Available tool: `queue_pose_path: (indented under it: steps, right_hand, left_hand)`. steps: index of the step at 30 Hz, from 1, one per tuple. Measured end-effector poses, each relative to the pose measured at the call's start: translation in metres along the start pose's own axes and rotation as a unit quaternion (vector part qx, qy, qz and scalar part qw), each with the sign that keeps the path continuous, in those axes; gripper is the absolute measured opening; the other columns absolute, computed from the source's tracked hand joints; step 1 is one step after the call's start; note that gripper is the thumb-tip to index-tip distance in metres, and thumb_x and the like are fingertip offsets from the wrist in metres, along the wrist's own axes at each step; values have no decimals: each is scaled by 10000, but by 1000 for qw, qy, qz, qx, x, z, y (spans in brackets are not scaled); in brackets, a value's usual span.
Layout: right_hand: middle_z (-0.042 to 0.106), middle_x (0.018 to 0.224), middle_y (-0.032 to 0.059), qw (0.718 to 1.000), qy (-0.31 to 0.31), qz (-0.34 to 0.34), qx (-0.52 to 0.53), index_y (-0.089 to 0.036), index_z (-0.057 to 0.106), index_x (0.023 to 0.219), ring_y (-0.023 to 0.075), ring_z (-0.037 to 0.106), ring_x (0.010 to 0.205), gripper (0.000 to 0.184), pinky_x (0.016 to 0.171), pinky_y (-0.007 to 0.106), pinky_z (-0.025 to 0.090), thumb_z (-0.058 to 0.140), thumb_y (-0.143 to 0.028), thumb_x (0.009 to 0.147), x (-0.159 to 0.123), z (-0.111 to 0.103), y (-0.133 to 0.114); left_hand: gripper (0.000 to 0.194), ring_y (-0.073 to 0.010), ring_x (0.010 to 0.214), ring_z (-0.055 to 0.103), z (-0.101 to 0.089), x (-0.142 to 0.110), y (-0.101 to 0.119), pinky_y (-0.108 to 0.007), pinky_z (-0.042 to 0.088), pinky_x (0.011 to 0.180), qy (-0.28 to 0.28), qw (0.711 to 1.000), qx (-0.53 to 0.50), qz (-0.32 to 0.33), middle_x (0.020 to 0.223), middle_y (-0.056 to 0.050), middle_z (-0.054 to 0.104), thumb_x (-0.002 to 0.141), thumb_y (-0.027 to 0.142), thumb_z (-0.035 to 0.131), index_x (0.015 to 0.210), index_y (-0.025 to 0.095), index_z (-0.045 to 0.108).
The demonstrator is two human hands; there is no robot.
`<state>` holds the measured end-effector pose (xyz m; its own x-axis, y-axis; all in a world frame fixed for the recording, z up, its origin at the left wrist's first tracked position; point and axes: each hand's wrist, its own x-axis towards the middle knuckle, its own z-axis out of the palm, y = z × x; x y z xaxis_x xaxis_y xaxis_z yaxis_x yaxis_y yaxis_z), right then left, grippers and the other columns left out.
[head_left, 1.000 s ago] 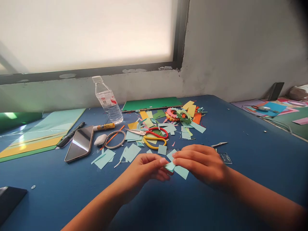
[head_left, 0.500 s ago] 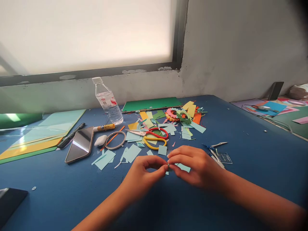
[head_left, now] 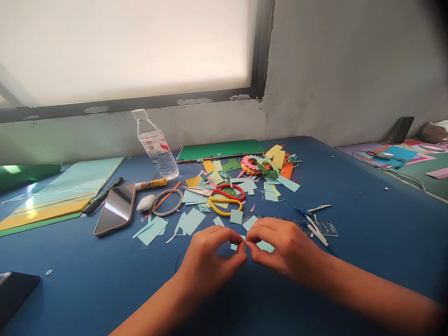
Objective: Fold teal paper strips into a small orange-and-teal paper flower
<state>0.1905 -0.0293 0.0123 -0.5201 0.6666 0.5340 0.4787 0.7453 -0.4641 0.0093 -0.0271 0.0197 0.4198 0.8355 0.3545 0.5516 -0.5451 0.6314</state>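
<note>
My left hand (head_left: 212, 254) and my right hand (head_left: 280, 240) meet fingertip to fingertip over the near middle of the table. Thumb and forefinger of each are pinched together on a small piece of paper, almost wholly hidden by the fingertips. Pale blue-green paper pieces (head_left: 266, 246) lie beneath and behind the hands, one square piece (head_left: 236, 216) just beyond them. Scissors (head_left: 224, 199) with one red and one yellow handle loop rest further back on paper scraps. A clear ruler (head_left: 329, 228) runs behind my right hand, with a craft knife (head_left: 318, 208) and white sticks (head_left: 317, 233) near it.
To the left are a phone (head_left: 116, 209), a glue stick (head_left: 151, 184), a white earbud case (head_left: 146, 202) and a tape ring (head_left: 167, 203). Behind them stands a water bottle (head_left: 158, 151). Coloured paper rings (head_left: 262, 167) lie at the back, and stacked sheets (head_left: 70, 186) at far left.
My right hand has dropped slightly, its fingers more curled, uncovering more of the ruler and a pale paper piece behind it. Both hands still meet at the fingertips.
</note>
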Motion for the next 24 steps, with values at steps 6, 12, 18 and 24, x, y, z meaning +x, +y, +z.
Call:
queue_pose_path:
  steps: [6, 12, 18, 24]
  right_hand:
    - [589, 681, 7, 999, 16, 24, 20, -182, 537, 735, 146, 548, 633, 141, 621, 256, 438, 485, -86, 825, 1, -3, -1]
    - [586, 688, 3, 998, 46, 7, 28, -185, 531, 757, 133, 549, 645, 134, 635, 245, 445, 488, -80, 827, 4, -8, -1]
    - [626, 733, 39, 998, 62, -31, -11, -177, 549, 822, 167, 594, 687, 108, 642, 271, 486, 487, -90, 808, 4, -5, -4]
    - [652, 740, 50, 989, 86, -81, -84, -176, 562, 843, 190, 619, 706, 132, 670, 300, 521, 469, -91, 803, 3, -5, -5]
  left_hand:
    - [116, -149, 589, 635, -9, 8, -10, -234, 484, 603, 36, 998, 13, -52, 638, 6, 687, 682, 108, 555, 674, 184, 642]
    - [141, -162, 694, 665, -14, 7, -16, -245, 524, 677, 0, 999, -45, -24, 803, -35, 729, 760, 204, 602, 866, 174, 690]
    - [131, -136, 595, 638, -1, -1, -4, -213, 507, 571, -18, 997, -58, 37, 684, -29, 699, 816, 167, 559, 816, 183, 689]
    - [141, -149, 637, 674, 2, -4, -1, -214, 537, 607, 28, 994, -44, 93, 760, -48, 730, 791, 119, 575, 800, 194, 694]
